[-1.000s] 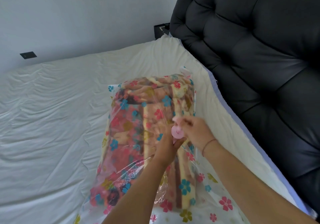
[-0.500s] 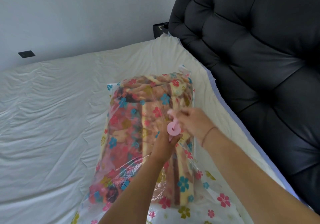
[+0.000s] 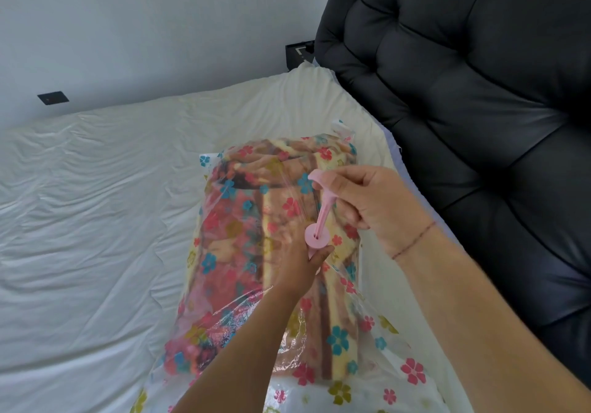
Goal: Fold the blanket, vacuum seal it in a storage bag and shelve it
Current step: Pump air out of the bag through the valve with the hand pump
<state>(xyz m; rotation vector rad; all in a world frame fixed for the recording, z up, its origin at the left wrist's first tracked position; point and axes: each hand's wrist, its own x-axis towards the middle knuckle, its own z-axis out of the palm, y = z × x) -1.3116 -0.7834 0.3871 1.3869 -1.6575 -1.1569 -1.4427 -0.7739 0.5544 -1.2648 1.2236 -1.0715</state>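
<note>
Pump (image 3: 316,236) duty: our right hand (image 3: 374,207) gripped its raised handle while our left hand (image 3: 299,264), below, clasped its base on the bag (image 3: 243,227).

Frame centre: folded multicoloured blanket (image 3: 256,220) inside clear flower-printed plastic storage bag (image 3: 224,326), on white-sheeted bed (image 3: 96,220). At right: black tufted headboard (image 3: 463,92). On bag top: pink plastic hand pump (image 3: 323,217), left hand (image 3: 300,262) gripping base, right hand (image 3: 374,201) gripping handle above.
</note>
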